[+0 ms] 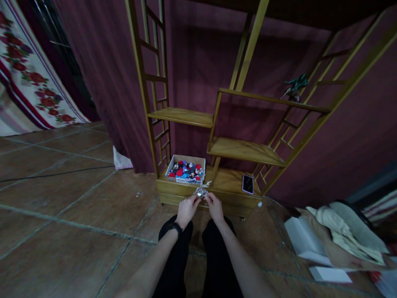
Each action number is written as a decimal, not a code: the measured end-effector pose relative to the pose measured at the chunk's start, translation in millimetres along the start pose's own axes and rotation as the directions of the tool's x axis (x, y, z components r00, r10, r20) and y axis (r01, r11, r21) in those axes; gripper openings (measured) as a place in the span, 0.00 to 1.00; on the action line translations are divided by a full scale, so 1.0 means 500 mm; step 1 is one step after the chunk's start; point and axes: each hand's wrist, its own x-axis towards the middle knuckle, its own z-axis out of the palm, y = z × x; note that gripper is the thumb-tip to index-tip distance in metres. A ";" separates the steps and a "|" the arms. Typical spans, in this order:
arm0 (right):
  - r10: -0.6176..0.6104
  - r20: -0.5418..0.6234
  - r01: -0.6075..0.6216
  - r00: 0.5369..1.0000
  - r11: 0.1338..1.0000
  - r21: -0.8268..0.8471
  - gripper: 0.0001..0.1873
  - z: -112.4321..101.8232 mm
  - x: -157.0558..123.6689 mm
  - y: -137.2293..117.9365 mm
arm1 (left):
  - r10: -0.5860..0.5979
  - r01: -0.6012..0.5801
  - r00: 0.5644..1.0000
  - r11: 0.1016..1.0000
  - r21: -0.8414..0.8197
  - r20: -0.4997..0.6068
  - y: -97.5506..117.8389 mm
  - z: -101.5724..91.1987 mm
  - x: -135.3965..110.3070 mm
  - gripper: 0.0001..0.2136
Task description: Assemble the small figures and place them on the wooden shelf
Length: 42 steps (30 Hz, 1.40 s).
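Above my knees, both hands pinch a small clear, shiny thing (pixel 201 191) with bright glints, perhaps crumpled plastic; its exact kind is too small to make out. My left hand (pixel 187 210), with a dark band on the wrist, has thumb and fingers closed on its left side. My right hand (pixel 214 206) grips the right side with its fingertips. A pale strip sticks up from it towards the shelf. Just beyond it, an open white cardboard box (pixel 186 180) stands on the lowest shelf. Several small red, blue, black and white pieces (pixel 186 169) fill the box.
A wooden shelf unit (pixel 182 116) rises in front of me before a dark red curtain (pixel 102 82). A phone (pixel 247 184) lies on the low shelf at right, and a green figurine (pixel 295 87) stands higher up. White boxes (pixel 305 240) and cloth lie at right.
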 end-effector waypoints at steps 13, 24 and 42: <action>0.088 0.082 -0.095 0.993 0.992 0.088 0.14 0.003 0.022 0.026 | -0.135 0.135 0.991 0.989 -0.052 0.011 -0.023 0.022 0.021 0.13; 0.132 0.072 -0.138 0.989 0.987 0.081 0.12 -0.010 0.030 0.046 | -0.042 0.041 0.999 0.991 0.127 0.002 -0.006 0.019 0.007 0.15; 0.158 0.157 -0.168 0.975 0.984 0.053 0.15 -0.024 0.023 0.043 | -0.064 0.063 0.998 0.998 0.008 0.023 -0.018 0.033 0.017 0.12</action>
